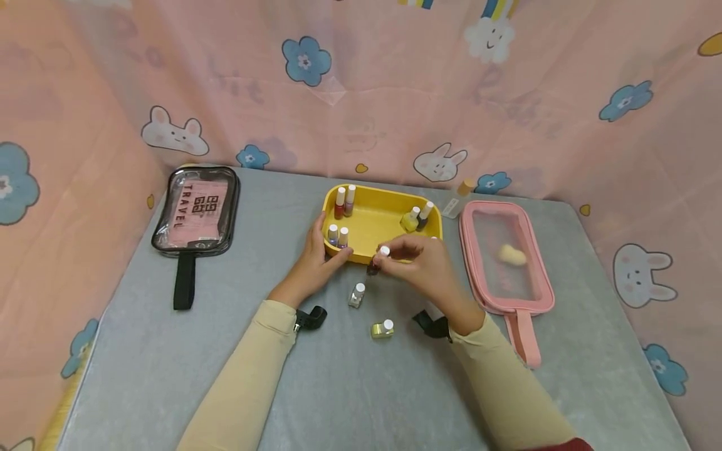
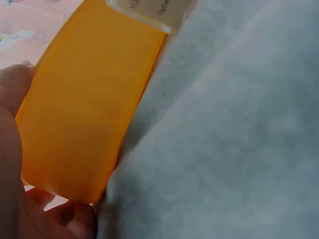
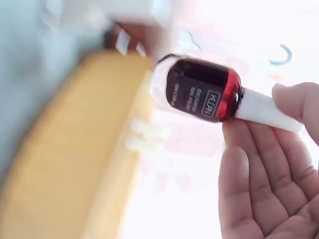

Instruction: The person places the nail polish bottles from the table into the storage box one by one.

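Observation:
My right hand (image 1: 420, 263) pinches a dark red nail polish bottle (image 3: 199, 89) by its white cap, just in front of the yellow tray (image 1: 375, 225). At the tray's left end, my left hand (image 1: 310, 266) grips the wall, thumb over the front rim. Inside stand a red polish (image 1: 340, 207) and a lilac one (image 1: 349, 203) at back left, with two purplish bottles (image 1: 343, 239) at front left. A yellow polish (image 1: 410, 220) and a dark one (image 1: 423, 217) are at the right end. A clear bottle (image 1: 356, 297) and a pale yellow bottle (image 1: 382, 330) rest on the table before the tray.
On the right lies a pink-trimmed clear pouch (image 1: 538, 269) with a cream-coloured piece (image 1: 511, 254) showing. A tan-capped bottle (image 1: 458, 199) stands behind it. A black-trimmed pouch (image 1: 194, 210) lies at left. Patterned pink cloth (image 1: 361, 94) hangs behind the table.

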`<state>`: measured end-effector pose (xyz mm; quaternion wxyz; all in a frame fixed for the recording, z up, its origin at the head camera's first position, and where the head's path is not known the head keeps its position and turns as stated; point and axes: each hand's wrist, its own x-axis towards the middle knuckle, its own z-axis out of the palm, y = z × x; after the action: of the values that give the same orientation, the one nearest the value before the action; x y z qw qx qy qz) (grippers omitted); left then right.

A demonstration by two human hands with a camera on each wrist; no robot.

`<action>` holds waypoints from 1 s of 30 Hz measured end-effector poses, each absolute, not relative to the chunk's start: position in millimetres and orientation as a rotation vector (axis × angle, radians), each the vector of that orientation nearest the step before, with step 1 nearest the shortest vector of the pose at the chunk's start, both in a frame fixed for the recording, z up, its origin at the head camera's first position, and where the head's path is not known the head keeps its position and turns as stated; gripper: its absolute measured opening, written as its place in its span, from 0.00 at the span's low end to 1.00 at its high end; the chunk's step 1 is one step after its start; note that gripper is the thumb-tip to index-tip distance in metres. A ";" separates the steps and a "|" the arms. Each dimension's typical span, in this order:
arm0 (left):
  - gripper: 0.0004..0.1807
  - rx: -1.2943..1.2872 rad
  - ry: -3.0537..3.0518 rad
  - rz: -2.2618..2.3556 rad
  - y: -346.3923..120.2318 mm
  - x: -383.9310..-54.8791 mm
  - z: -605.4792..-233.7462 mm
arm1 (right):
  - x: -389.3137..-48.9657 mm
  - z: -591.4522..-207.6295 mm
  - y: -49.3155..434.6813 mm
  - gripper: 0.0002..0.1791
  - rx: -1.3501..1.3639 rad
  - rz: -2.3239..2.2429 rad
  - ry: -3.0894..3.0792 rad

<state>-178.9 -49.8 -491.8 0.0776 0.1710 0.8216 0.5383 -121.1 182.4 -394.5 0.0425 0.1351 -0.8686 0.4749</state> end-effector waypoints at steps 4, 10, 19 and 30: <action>0.55 0.511 2.458 1.620 -51.9 -181.3 -493.5 | -160.8 -374.9 177.7 0.07 0.331 1.492 -2.691; 0.55 0.500 2.448 1.617 -52.5 -180.7 -493.1 | -210.0 -384.3 165.3 0.11 0.194 1.322 -2.912; 0.55 0.516 2.439 1.626 -47.8 -180.0 -492.9 | -227.2 -403.1 156.0 0.11 0.072 1.160 -3.039; 0.55 0.497 2.439 1.626 -49.7 -179.6 -492.6 | -229.9 -410.6 154.0 0.11 0.031 1.156 -3.085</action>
<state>-179.6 -49.7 -492.6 0.0842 0.1666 0.8175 0.5448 -229.9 154.0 -410.6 -0.0764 0.0092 -0.9336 0.3499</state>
